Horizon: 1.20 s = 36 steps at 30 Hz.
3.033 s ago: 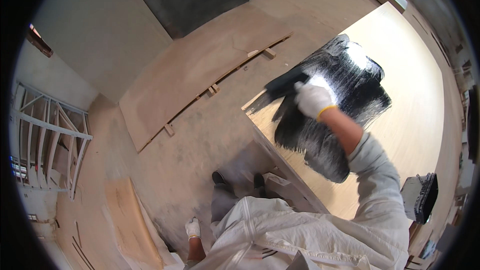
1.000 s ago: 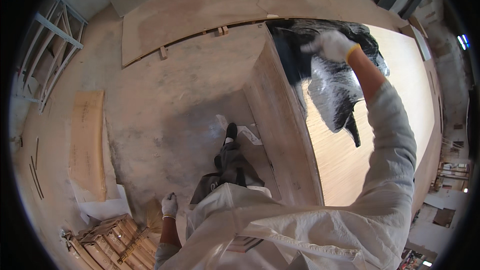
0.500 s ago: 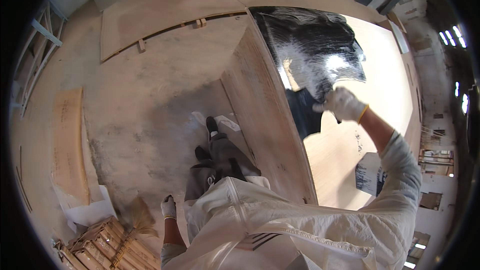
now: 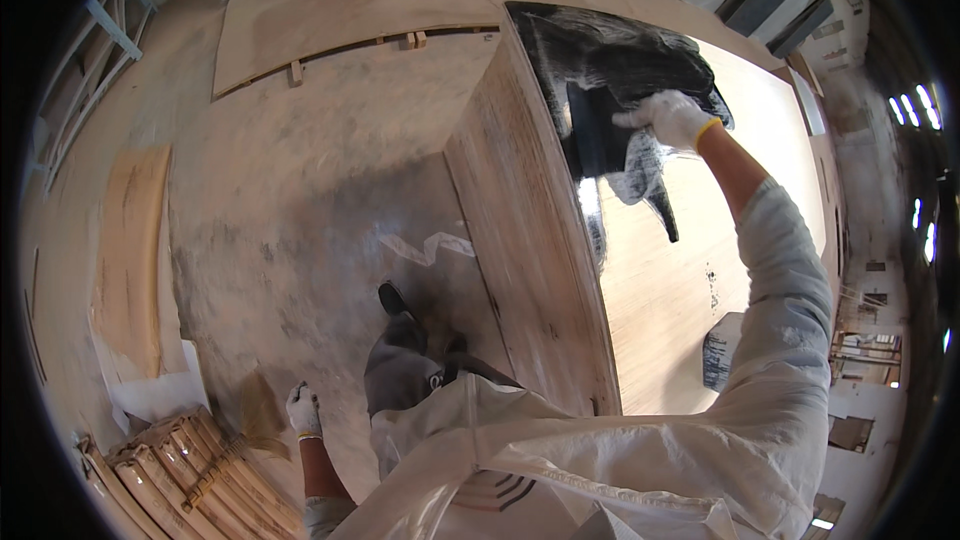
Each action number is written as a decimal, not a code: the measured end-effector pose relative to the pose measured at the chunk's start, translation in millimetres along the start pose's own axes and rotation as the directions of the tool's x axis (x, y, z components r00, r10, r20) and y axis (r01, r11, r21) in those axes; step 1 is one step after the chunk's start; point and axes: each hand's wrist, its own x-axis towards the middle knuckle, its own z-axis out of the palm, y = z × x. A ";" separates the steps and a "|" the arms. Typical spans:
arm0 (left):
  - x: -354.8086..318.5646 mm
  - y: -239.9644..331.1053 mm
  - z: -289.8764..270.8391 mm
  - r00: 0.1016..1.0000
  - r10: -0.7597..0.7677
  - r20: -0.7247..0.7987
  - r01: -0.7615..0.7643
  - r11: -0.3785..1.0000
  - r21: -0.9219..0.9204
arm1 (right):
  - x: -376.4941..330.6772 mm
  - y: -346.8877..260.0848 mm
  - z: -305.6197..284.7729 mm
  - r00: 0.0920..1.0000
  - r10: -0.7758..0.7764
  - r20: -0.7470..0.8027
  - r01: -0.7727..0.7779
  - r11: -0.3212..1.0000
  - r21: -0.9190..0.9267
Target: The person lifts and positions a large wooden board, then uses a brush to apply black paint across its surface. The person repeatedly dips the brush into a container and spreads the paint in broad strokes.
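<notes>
At eight o'clock, bundled brown packages (image 4: 195,480) lie on the floor, probably there to leave the walking space beside me open. Between seven and eight o'clock hangs my left hand (image 4: 303,410), gloved and well apart from the desk (image 4: 540,230); its fingers curl around nothing I can see, though I cannot tell how tightly, and holding it low perhaps helps my balance as I reach. The desk stands right of centre, topped by a pale board (image 4: 670,305). At one o'clock a black coating (image 4: 610,55) covers the board's far corner, and against it sits a dark flat tool (image 4: 597,130). At two o'clock my right hand (image 4: 675,120) keeps a closed grip on its right side, likely so the broad face can lie across the surface. At four o'clock a black-streaked container (image 4: 721,348) stands on the board, presumably for easy reach
</notes>
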 end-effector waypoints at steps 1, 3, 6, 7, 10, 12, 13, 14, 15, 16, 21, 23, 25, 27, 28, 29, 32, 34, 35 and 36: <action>-9.7 -20.8 -5.8 1.000 0.013 0.017 -0.012 0.999 -0.036 | -9.9 -9.4 2.2 0.999 -0.047 0.014 0.048 0.997 -0.053; -31.3 -53.7 -11.2 0.997 -0.082 0.009 0.081 0.997 0.004 | -24.8 -16.0 15.3 0.994 -0.105 0.016 0.106 0.993 -0.060; -75.6 -85.3 4.6 0.968 -0.251 -0.018 0.252 0.968 0.022 | -27.6 -13.6 1.8 0.997 -0.045 -0.061 0.051 0.994 0.101; -87.0 -88.8 7.6 0.957 -0.291 0.011 0.291 0.956 0.026 | -17.6 -6.8 5.8 0.993 0.024 -0.119 -0.007 0.990 0.140; -110.3 -101.9 1.7 0.954 -0.299 0.035 0.299 0.954 0.000 | -0.9 -12.3 -10.6 0.982 0.040 -0.183 -0.016 0.991 0.131; -116.5 -108.4 -7.1 0.962 -0.271 0.024 0.271 0.962 -0.010 | -15.7 -17.3 2.3 0.990 0.033 -0.135 -0.014 0.990 0.143; -119.8 -113.1 -7.4 0.964 -0.264 0.013 0.264 0.964 -0.015 | -24.5 -21.1 4.7 0.993 0.028 -0.111 -0.013 0.990 0.140; -121.3 -119.2 -7.4 0.966 -0.258 0.007 0.259 0.966 -0.018 | -36.9 -17.3 23.6 0.994 -0.077 -0.079 0.084 0.992 0.094; -123.0 -125.7 -7.0 0.960 -0.279 0.006 0.279 0.960 -0.018 | -48.0 -19.5 46.1 0.990 -0.138 -0.005 0.137 0.987 -0.086; -128.2 -135.0 -8.7 0.953 -0.301 -0.010 0.301 0.953 -0.027 | -74.4 -44.7 39.3 0.988 -0.069 0.140 0.092 0.981 -0.168; -134.5 -164.4 13.9 0.924 -0.382 0.003 0.382 0.924 -0.018 | -156.2 -40.3 93.6 0.991 -0.078 0.113 0.087 0.993 -0.077; -134.8 -166.6 15.9 0.927 -0.370 0.053 0.367 0.928 0.056 | -141.9 -23.6 95.2 0.997 -0.051 0.061 0.055 0.997 -0.056; -132.6 -158.2 9.6 0.968 -0.243 0.059 0.227 0.952 0.206 | -113.9 -19.4 83.4 0.998 -0.016 -0.055 0.011 0.996 -0.088; -126.5 -141.7 3.8 0.980 -0.182 0.077 0.157 0.953 0.261 | -93.1 -22.1 59.4 0.997 0.012 -0.082 -0.006 0.997 0.079; -121.1 -130.9 0.3 0.979 -0.184 0.081 0.161 0.959 0.234 | -85.7 -17.9 65.1 0.987 0.001 -0.163 0.019 0.993 0.120; -116.1 -122.8 -5.0 0.978 -0.190 0.083 0.170 0.963 0.208 | -82.3 -16.4 65.7 0.989 0.000 -0.145 0.018 0.992 0.129; -104.2 -106.7 -7.7 0.988 -0.145 0.044 0.136 0.977 0.161 | -90.8 -18.8 89.0 0.997 -0.041 -0.060 0.048 0.991 0.121; -108.5 -106.5 1.2 0.992 -0.119 0.036 0.117 0.992 0.052 | -113.2 -22.3 116.6 0.989 -0.148 0.017 0.149 0.987 -0.060; -114.8 -110.1 3.2 0.994 -0.108 0.015 0.108 0.994 -0.008 | -140.5 -50.2 103.0 0.982 -0.170 0.077 0.179 0.975 -0.129; -118.9 -118.8 9.4 0.985 -0.166 0.045 0.169 0.984 -0.056 | -156.2 -58.4 117.3 0.973 -0.209 0.094 0.221 0.966 -0.136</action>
